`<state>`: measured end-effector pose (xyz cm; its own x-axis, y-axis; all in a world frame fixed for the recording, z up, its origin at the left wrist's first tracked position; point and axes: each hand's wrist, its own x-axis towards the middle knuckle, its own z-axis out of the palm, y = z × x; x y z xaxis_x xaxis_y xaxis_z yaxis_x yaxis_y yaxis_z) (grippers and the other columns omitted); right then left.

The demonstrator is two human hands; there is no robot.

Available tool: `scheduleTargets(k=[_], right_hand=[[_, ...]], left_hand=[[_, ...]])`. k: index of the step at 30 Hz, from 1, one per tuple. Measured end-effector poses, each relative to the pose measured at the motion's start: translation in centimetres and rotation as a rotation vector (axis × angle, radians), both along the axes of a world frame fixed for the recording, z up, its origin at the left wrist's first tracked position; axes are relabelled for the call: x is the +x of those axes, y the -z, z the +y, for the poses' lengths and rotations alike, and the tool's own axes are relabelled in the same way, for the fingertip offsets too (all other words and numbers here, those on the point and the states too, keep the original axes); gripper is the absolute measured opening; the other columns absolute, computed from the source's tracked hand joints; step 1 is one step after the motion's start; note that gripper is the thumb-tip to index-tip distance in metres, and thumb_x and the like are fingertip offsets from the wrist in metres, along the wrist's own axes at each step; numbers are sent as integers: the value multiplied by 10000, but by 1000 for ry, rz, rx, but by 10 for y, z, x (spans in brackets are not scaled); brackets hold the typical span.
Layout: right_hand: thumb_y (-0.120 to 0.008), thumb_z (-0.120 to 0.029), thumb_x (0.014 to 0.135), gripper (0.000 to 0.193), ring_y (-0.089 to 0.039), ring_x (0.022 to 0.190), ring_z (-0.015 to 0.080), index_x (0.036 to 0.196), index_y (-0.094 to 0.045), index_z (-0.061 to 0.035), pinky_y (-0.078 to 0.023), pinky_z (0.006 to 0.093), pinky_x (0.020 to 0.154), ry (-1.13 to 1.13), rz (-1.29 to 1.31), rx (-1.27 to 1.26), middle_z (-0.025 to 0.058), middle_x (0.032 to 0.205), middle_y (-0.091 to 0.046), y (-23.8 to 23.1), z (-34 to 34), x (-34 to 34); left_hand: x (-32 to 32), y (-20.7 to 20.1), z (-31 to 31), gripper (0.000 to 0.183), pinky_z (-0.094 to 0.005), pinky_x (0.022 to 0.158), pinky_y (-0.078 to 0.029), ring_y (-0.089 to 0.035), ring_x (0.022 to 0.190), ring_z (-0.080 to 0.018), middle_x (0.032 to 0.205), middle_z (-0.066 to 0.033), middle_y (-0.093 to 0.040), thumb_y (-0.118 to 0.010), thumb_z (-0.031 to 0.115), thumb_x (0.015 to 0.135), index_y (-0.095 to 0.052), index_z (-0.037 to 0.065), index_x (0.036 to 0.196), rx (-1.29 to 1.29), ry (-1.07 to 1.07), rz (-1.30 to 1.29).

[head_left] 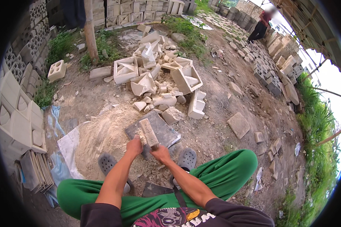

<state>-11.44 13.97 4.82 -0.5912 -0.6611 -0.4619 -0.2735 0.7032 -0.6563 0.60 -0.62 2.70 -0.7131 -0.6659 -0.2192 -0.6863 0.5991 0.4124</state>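
My right hand [161,154] is closed round the short handle of a dust-covered mallet [149,133], whose long blocky head lies over a dark flat slab [165,130] on the ground. Just left of the mallet, my left hand [135,146] is closed at the slab's near edge, beside pale crumbs [141,137]. Whatever its fingers hold, if anything, is too small to make out. A mound of pale crushed powder [98,138] spreads left of the slab. Beyond the slab rises a heap of broken cream-coloured blocks [144,84] and chunks.
My grey clogs [187,158] stand either side of the slab. Stacked blocks [17,109] and upright thin boards [36,172] line the left. A wooden post [90,32] stands far left. A person [262,24] is at the far right, near more block stacks [284,49].
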Motion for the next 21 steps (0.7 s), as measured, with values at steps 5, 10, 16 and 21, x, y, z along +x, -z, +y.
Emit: scheduleTargets(k=[5,10,16,21], right_hand=[[-771,-457,665,506,-712,861,396,902,-745,-10,-560,444,758,3,12,85,238,907,-726,10,7,-10],[-770,-445,667,475,-729,815,340,890,-751,-27,-562,426,741,-30,52,74,197,845,-737,21,1,-17],[-789,-340,697,399,-735,745,274,878,-734,11,-566,398,720,149,-21,64,170,774,-733,33,8,-30],[-789,-364,686,488,-722,837,321,908,-716,64,-565,417,752,135,-68,82,235,861,-722,43,11,-36]], left_hand=[[-15,-27,5,315,-527,777,-557,-689,914,-422,1125,-277,-652,-520,149,896,-558,-41,1143,95,24,-133],[-6,-23,2,291,-535,780,-554,-684,893,-440,1134,-280,-648,-533,145,892,-571,-34,1118,20,14,-41],[2,23,5,435,-472,945,-501,-592,1123,-415,1224,-279,-583,-626,215,867,-558,-43,1211,36,-64,203],[11,9,26,570,-437,987,-486,-554,1189,-400,1297,-244,-548,-630,214,874,-494,-63,1353,5,-190,230]])
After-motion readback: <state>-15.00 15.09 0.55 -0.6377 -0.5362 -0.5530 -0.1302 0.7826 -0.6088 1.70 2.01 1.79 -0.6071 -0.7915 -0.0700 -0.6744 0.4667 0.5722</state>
